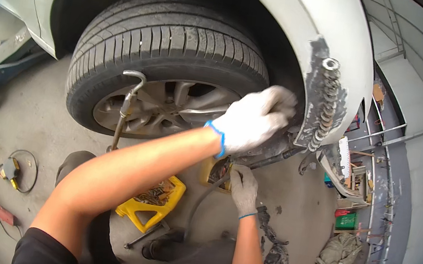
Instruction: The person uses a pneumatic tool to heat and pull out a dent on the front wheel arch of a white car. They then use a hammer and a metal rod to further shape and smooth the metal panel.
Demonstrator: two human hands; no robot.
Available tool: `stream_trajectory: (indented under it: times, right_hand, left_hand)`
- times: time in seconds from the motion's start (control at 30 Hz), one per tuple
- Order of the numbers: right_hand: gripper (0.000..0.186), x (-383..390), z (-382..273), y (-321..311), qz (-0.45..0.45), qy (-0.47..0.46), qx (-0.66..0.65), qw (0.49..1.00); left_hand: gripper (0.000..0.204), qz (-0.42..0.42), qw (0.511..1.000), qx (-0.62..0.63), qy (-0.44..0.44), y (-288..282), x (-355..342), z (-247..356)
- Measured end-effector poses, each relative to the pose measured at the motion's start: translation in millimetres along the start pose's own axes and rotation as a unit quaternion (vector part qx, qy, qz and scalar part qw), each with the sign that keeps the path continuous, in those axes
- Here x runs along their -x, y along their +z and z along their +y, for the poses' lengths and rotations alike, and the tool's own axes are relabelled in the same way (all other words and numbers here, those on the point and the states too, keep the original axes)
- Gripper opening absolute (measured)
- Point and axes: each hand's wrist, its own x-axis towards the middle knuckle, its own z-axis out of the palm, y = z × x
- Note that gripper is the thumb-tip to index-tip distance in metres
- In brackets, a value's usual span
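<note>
Right of the wheel (172,67), the row of metal rings (327,107) runs nearly up-down, nearer to my left hand (260,119). My right hand (244,189) is apart, below the wheel; whether either grips, I cannot tell.

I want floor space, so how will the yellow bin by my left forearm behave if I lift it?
The bin is probably heavy, holding many metal pieces. Its open top could spill them if tilted.

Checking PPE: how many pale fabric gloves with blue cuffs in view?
2. One pale glove is on the left hand, blurred, by the black rubber tyre; another is on the right hand, lower, by a yellow plastic container. Others could be hidden.
</note>
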Motion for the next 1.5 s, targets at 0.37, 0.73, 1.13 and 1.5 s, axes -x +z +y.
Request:
stream_trajectory:
  times: [0.37,0.73,1.13,1.5]
  right_hand:
    - [0.021,-3,3,12,-0.100,0.022,-0.005,0.995]
    - [0.021,-3,3,6,-0.112,0.046,-0.001,0.993]
    - [0.020,5,-2,3,-0.122,0.025,-0.013,0.992]
    - [0.022,3,5,11,-0.159,0.002,-0.007,0.987]
  left_hand:
    - [0.046,-0.161,0.963,0.212,-0.033,18,-38,-29]
    - [0.030,-0.055,0.988,0.123,-0.079,30,-35,-14]
    - [0.034,0.007,0.997,0.074,-0.034,30,-30,0]
    - [0.054,-0.131,0.983,0.122,-0.027,10,-19,1]
